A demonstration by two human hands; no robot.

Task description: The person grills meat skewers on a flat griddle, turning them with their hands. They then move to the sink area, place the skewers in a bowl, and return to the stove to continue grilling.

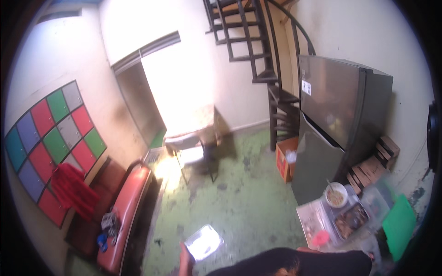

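My left hand (185,258) grips the edge of a rectangular container or lid (204,242), which looks clear or shiny and reflects bright glare. It is held out over the green floor (248,207); the glare hides whether anything is inside. My right hand is out of view; a little skin shows beyond my dark shirt at the bottom. On the right, a table (309,220) bears a bowl of food with a spoon (336,195) and a rectangular tray of dark food pieces (351,221). Near its front lies a pink round object (321,238).
A steel refrigerator (328,103) stands behind the table, beside a spiral staircase (255,45) and a cardboard box (286,160). Left are a red padded bench (127,214) and coloured lockers (57,141). A table (190,127) stands by the bright doorway. A green panel (400,227) leans at right.
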